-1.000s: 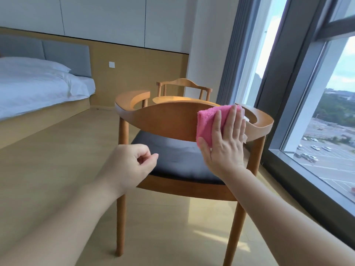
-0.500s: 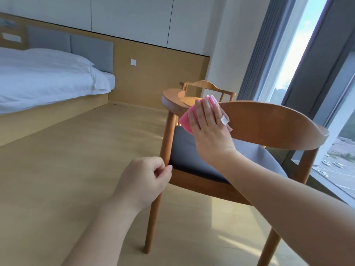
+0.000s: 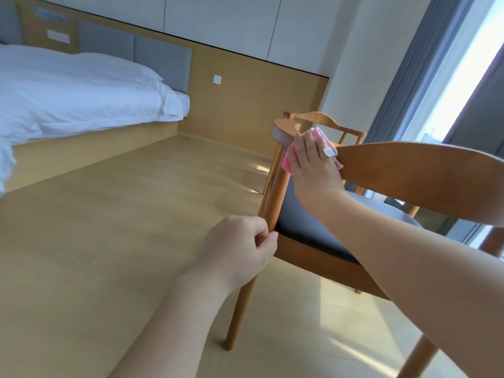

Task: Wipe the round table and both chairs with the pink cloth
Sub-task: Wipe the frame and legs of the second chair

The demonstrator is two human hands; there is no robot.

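A wooden chair [image 3: 420,173] with a curved backrest and dark grey seat cushion stands in front of me on the right. My right hand [image 3: 313,162] presses the pink cloth [image 3: 287,162] flat against the left end of the backrest, by the armrest. A white tag of the cloth shows between my fingers. My left hand [image 3: 240,246] hangs loosely curled in front of the chair's rear left leg, holding nothing. The second chair [image 3: 330,125] shows only its back beyond the first. The round table is hidden behind my hand and the backrest.
A bed [image 3: 76,96] with white bedding stands at the left. Wooden wall panelling [image 3: 245,105] runs along the back. A grey curtain [image 3: 403,85] and a large window [image 3: 469,77] are on the right. Pale wooden floor [image 3: 122,227] spreads between the bed and the chair.
My right hand has slid the pink cloth from the right side of the backrest to its left end. My view has swung to the left. My left hand stays curled near the chair leg.
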